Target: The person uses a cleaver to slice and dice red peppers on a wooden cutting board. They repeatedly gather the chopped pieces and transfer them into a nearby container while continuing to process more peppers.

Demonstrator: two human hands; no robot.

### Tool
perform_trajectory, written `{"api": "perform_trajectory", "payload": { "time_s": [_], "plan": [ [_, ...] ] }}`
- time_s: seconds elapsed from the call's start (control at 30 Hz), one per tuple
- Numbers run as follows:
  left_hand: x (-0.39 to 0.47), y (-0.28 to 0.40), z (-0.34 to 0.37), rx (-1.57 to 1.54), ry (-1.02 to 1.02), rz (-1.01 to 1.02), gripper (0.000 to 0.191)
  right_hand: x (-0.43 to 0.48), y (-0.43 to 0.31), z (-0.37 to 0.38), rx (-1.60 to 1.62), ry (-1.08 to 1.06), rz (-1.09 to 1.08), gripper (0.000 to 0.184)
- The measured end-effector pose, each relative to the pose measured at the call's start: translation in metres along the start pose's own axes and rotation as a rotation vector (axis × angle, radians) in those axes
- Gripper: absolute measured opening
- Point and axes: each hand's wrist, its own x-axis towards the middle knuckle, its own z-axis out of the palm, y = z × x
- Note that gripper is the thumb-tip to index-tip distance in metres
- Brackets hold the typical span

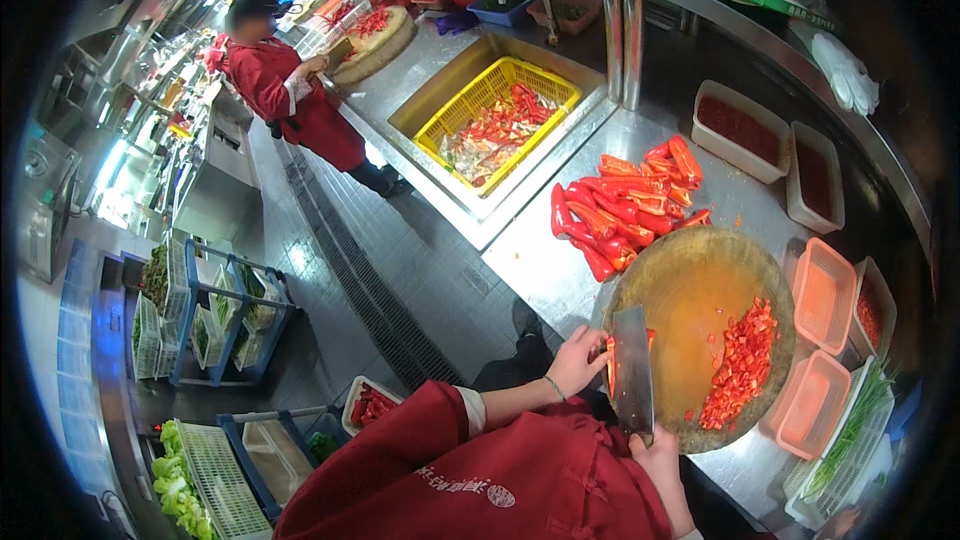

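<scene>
My right hand (655,453) grips the handle of a cleaver (634,375), whose broad blade stands over the near left part of a round wooden chopping block (675,277). Left of the blade, the fingers of my left hand (576,366) hold a red pepper piece (611,367) against the block. A little red pepper shows past the blade's far side; the blade hides the rest. Diced red pepper (739,371) lies heaped on the block's right side. Beyond the block, split red peppers (630,202) are piled on the steel counter (529,247).
A yellow basket (491,184) with pepper scraps sits in the sink (480,52). White tubs (705,131), pink baskets (810,405) and a basket of green stalks (840,442) line the right. A co-worker (289,90) stands at another block (375,52). Crate racks (225,315) stand left.
</scene>
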Motion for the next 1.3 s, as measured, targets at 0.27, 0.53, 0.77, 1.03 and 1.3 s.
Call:
{"api": "perform_trajectory", "payload": {
  "time_s": [0.27,0.53,0.77,1.03,1.3],
  "plan": [
    [0.005,0.0,0.0,0.111,-0.001,0.066,0.033,0.022,-0.022,-0.003,0.088,0.015,0.111,0.013],
    [0.021,-0.019,-0.038,-0.069,-0.081,-0.054,0.034,-0.004,-0.042,-0.011,0.006,0.094,0.099,0.011],
    [0.108,-0.049,-0.102,0.138,-0.024,0.032,0.035,0.012,-0.042,0.009,-0.02,0.005,0.161,0.013],
    [0.217,-0.068,-0.121,0.392,0.003,0.424,0.036,0.016,-0.056,0.019,-0.104,0.266,0.177,0.012],
    [0.292,-0.108,-0.15,0.61,-0.145,0.118,0.047,0.023,-0.079,0.062,-0.029,0.351,0.365,0.013]
  ]
}}
